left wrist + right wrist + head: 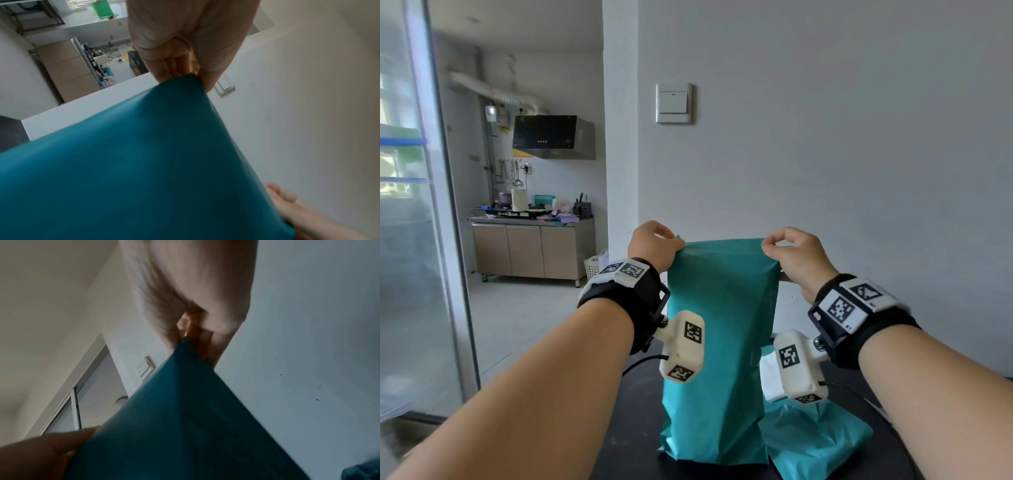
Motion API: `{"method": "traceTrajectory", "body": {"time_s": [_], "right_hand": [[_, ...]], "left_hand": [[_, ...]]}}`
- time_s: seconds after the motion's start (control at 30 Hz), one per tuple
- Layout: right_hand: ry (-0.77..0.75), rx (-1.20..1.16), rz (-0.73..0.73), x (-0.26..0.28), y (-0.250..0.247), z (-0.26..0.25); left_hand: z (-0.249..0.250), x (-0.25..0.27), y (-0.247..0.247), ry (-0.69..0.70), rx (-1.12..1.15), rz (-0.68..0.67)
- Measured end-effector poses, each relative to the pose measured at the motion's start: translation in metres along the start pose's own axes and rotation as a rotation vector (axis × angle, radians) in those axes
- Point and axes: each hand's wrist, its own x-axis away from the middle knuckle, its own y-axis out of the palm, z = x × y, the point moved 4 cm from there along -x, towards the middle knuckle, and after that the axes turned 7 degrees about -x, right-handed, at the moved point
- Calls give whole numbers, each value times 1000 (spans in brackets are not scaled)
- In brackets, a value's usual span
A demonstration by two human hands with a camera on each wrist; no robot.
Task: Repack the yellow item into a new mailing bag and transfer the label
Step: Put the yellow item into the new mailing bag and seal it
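Observation:
A teal mailing bag (pixel 719 342) hangs upright over the dark table, its bottom end resting on the tabletop. My left hand (pixel 654 245) pinches its top left corner and my right hand (pixel 792 255) pinches its top right corner. In the left wrist view the fingers (pixel 170 69) clamp the bag's corner (pixel 185 84); the right wrist view shows the same pinch on the bag (pixel 185 386). A second, crumpled teal bag (pixel 811 442) lies on the table behind and to the right, with a white label (pixel 768 380) at its upper end. No yellow item shows; whether it is inside the held bag cannot be seen.
The dark table (pixel 633 455) sits against a grey wall with a light switch (pixel 674 102). A glass sliding door (pixel 414 240) stands at the left. Beyond it is a kitchen with cabinets (pixel 530 250). Cables from the wrist cameras trail over the tabletop.

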Motion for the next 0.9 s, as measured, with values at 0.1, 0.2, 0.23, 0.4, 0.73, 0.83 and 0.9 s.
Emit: {"method": "traceTrajectory", "body": {"time_s": [0.1, 0.2, 0.23, 0.4, 0.73, 0.83, 0.9], "right_hand": [[104, -55, -237, 5, 1, -2], [176, -19, -382, 8, 1, -3], [193, 3, -399, 7, 1, -3], [122, 292, -390, 0, -3, -8], [129, 361, -344, 0, -19, 6], [166, 207, -325, 4, -19, 15], [232, -21, -321, 15, -12, 23]], "left_hand": [[0, 1, 1, 22, -35, -90], [2, 4, 1, -19, 9, -177], [3, 5, 0, -34, 25, -175], [8, 10, -8, -142, 119, -161], [-9, 18, -4, 18, -151, -562], [-14, 14, -3, 37, -189, -511], [-18, 19, 0, -1, -112, -527]]}}
